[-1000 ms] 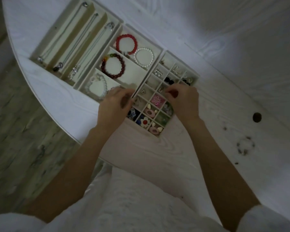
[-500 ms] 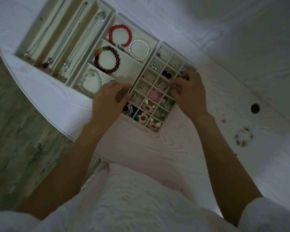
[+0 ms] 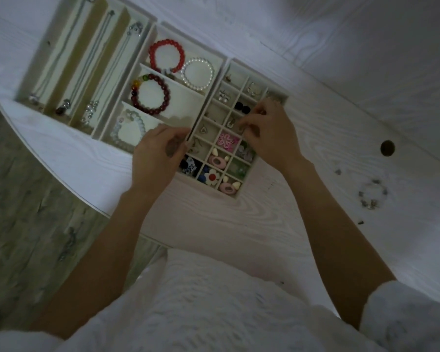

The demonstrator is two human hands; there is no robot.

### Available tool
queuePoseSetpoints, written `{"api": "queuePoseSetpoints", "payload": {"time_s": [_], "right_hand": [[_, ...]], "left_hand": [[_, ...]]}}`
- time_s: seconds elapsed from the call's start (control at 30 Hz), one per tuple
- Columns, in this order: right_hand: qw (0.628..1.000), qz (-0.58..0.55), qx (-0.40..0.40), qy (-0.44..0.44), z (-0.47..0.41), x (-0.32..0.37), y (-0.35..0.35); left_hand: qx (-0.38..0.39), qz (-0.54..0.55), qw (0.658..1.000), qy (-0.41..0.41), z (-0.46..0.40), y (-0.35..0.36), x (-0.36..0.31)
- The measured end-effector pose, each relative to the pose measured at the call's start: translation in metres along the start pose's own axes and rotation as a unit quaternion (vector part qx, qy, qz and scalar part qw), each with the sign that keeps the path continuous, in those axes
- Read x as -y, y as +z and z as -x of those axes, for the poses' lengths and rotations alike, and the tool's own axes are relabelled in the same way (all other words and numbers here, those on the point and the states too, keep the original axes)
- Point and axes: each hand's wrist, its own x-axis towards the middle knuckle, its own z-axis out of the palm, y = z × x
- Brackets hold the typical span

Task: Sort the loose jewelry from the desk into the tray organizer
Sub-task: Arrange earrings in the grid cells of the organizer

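Dim light; white wood-grain desk (image 3: pixel 214 224) above grey floor (image 3: pixel 31 212).

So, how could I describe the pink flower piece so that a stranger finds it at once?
Start at the grid tray of small square cells, the rightmost section of the organizer on the white desk. The pink flower piece lies in the middle column, just left of the right hand. Alone among its neighbours, it is bright pink with a lacy cut-out flower shape.
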Motion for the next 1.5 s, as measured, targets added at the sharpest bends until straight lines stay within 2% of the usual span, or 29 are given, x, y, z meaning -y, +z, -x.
{"api": "queuePoseSetpoints", "payload": {"time_s": [0.1,0.43,0.77,0.87,1.03,1.33,1.5], "right_hand": [[0.999,-0.005,-0.041,0.023,0.003,-0.004,-0.004],[0.996,0.078,-0.045,-0.024,0.009,-0.001,0.004],[0.996,0.037,-0.082,-0.004,0.02,0.004,0.01],[0.994,0.057,-0.093,-0.002,0.022,0.006,0.011],[0.991,0.119,-0.061,0.006,0.018,0.012,0.014],[0.995,0.05,-0.079,0.016,0.02,0.01,0.016],[0.995,-0.016,-0.075,0.063,0.022,0.011,0.013]], "left_hand": [[0.001,-0.008,1.0,0.0,0.0,-0.001,-0.002],[0.005,-0.012,1.0,0.0,-0.001,-0.002,-0.005],[0.0,-0.011,1.0,0.0,0.0,-0.001,-0.007],[0.005,-0.015,1.0,0.002,0.0,-0.002,-0.006],[0.002,-0.019,1.0,0.003,0.0,-0.002,-0.006],[0.007,-0.022,1.0,-0.001,-0.001,-0.002,-0.006],[0.004,-0.024,1.0,-0.007,-0.002,-0.001,-0.008]]}}
